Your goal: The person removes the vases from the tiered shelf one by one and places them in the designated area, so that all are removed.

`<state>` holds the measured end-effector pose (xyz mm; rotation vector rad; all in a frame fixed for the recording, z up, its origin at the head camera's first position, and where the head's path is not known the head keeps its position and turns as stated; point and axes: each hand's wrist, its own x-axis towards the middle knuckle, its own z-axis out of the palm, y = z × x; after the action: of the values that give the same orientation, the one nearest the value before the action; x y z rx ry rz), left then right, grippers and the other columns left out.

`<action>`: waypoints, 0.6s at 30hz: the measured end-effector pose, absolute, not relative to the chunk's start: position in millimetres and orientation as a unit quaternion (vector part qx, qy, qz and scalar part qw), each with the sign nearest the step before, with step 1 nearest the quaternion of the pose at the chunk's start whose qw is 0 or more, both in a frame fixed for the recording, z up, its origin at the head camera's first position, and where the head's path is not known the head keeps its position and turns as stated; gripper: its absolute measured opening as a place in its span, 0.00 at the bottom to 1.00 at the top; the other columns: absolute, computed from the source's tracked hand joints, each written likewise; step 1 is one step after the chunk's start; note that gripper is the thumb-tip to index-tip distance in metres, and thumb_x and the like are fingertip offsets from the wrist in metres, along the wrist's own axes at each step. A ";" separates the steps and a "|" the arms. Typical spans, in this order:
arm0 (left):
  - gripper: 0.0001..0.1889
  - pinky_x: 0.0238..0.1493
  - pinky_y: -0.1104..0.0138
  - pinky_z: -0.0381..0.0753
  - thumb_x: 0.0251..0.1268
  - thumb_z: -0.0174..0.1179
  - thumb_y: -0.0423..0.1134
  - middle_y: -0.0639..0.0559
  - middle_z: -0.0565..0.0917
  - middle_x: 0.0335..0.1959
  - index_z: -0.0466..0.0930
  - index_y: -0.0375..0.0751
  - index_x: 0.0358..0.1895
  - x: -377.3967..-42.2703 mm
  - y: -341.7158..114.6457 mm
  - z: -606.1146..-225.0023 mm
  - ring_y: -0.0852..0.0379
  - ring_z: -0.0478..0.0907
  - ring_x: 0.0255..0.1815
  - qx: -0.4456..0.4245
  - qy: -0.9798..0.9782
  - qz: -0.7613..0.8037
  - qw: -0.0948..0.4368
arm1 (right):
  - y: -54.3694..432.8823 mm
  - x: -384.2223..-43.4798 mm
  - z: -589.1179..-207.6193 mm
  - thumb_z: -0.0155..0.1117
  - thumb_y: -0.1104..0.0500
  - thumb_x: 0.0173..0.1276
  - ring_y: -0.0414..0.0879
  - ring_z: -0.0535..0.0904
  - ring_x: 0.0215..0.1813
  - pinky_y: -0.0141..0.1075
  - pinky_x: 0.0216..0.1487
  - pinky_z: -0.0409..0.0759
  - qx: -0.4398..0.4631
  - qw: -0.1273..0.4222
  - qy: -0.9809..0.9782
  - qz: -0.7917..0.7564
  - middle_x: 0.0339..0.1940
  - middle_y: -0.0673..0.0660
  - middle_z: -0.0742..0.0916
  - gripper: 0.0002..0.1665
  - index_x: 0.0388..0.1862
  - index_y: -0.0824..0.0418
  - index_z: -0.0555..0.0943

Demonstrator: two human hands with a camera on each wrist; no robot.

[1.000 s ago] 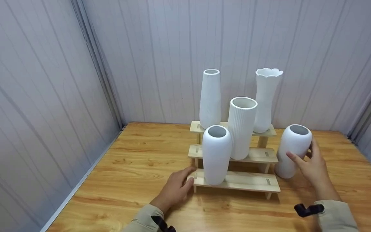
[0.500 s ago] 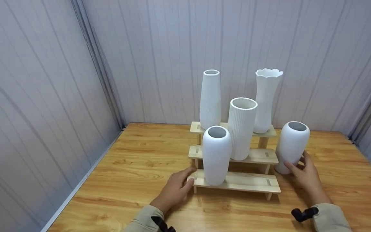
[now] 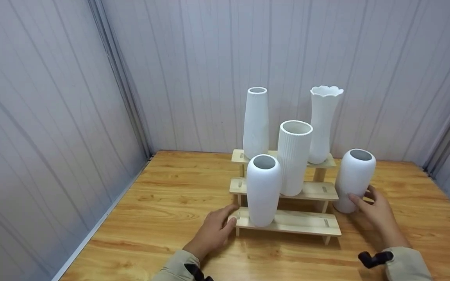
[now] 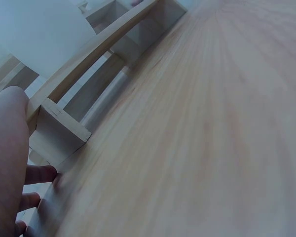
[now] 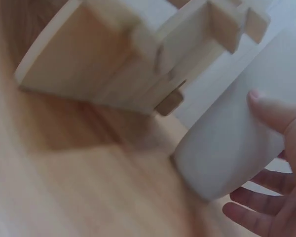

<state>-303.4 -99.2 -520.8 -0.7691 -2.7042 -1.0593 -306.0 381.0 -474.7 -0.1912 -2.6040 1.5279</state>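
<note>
A smooth white vase [image 3: 354, 177] stands upright on the table, right of a stepped wooden display stand [image 3: 307, 222]. My right hand [image 3: 379, 212] holds its lower part, the thumb across the front and the fingers around the right side. In the right wrist view the thumb lies on the vase's white wall [image 5: 232, 133]. My left hand [image 3: 211, 230] grips the left end of the stand's lowest step, thumb at the front corner and index finger at the back one. In the left wrist view the other fingertips [image 4: 42, 174] are down at the tabletop, beside the stand's leg.
Another smooth vase [image 3: 263, 191] is on the lowest step and a ribbed vase [image 3: 294, 160] on the middle one. A tapered vase [image 3: 256, 125] and a scalloped-rim vase [image 3: 322, 125] occupy the top step. Panelled walls [image 3: 193, 78] enclose the wooden table [image 3: 162, 195].
The right hand has slid lower on the vase, which has shifted slightly back and left. The left hand keeps its place at the stand.
</note>
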 end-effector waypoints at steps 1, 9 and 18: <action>0.24 0.72 0.44 0.60 0.82 0.44 0.54 0.54 0.75 0.70 0.70 0.51 0.73 -303.4 -99.3 -521.3 0.50 0.69 0.72 -0.257 -0.898 -0.350 0.069 | 380.4 -304.8 -470.3 0.59 0.34 0.72 0.76 0.59 0.74 0.58 0.67 0.71 -0.066 0.066 -0.856 0.509 0.77 0.79 0.56 0.62 0.82 0.68 0.39; 0.25 0.71 0.44 0.62 0.82 0.43 0.55 0.55 0.75 0.69 0.70 0.50 0.73 -304.4 -99.1 -523.5 0.49 0.70 0.71 -0.265 -0.896 -0.350 0.068 | 373.9 -294.3 -433.3 0.57 0.34 0.73 0.72 0.65 0.71 0.32 0.49 0.80 -0.080 0.139 -0.848 0.506 0.75 0.76 0.64 0.56 0.82 0.65 0.47; 0.25 0.71 0.44 0.62 0.82 0.44 0.55 0.55 0.76 0.69 0.70 0.50 0.73 -304.1 -100.7 -522.3 0.49 0.70 0.70 -0.264 -0.895 -0.352 0.071 | 347.7 -282.0 -399.7 0.57 0.39 0.74 0.65 0.71 0.68 0.52 0.57 0.76 -0.120 0.244 -0.845 0.460 0.72 0.68 0.70 0.44 0.78 0.63 0.60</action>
<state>-304.1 -100.7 -522.3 -0.7939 -2.6914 -1.0583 -282.0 347.7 -399.7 -0.3277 -2.3080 1.2564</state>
